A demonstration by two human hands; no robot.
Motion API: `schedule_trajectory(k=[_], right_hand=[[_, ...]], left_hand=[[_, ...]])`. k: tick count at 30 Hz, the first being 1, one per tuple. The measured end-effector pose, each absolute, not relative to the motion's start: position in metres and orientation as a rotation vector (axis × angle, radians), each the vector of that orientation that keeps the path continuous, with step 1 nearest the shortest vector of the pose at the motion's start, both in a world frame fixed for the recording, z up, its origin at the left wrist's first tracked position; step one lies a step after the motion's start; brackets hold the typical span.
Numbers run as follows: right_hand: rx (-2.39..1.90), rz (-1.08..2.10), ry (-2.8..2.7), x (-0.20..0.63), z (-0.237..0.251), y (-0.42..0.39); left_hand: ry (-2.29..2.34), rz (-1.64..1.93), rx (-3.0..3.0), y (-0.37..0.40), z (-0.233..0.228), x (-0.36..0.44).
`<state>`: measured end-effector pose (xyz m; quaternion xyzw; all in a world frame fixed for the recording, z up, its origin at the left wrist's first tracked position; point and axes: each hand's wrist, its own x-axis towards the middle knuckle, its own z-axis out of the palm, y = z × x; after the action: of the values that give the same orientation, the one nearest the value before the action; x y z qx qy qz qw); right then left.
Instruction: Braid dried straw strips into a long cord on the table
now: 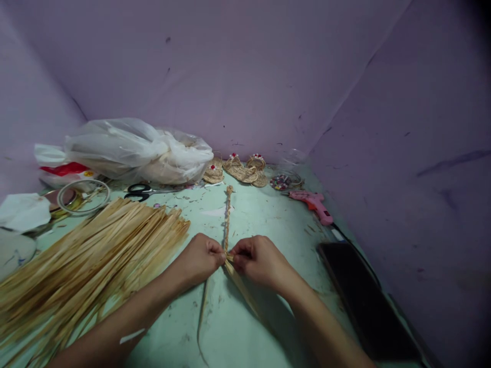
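Observation:
A thin straw braid [227, 214] lies on the pale green table [268, 214], running away from me. My left hand [201, 258] and my right hand [257, 260] meet at its near end, both with fingers pinched on the loose straw strands [245, 291] that trail back toward me. A big bundle of flat straw strips [84, 260] lies just left of my left forearm.
Black scissors [140, 191], tape rolls [82, 197] and a white plastic bag [130, 151] sit at the back left. Small woven straw sandals [241, 168], a dish of beads [284, 181] and a pink glue gun [314, 204] stand at the back. A dark phone [364, 301] lies right.

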<state>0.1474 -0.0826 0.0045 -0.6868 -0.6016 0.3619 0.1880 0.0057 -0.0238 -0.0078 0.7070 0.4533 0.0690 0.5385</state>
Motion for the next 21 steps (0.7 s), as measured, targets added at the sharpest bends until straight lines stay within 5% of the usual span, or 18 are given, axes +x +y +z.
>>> schedule_trajectory(k=[21], right_hand=[[-1.856,1.495,-1.087,0.144,0.005,-0.079]], left_hand=[[1.077,0.204,1.787,-0.027,-0.017,0.005]])
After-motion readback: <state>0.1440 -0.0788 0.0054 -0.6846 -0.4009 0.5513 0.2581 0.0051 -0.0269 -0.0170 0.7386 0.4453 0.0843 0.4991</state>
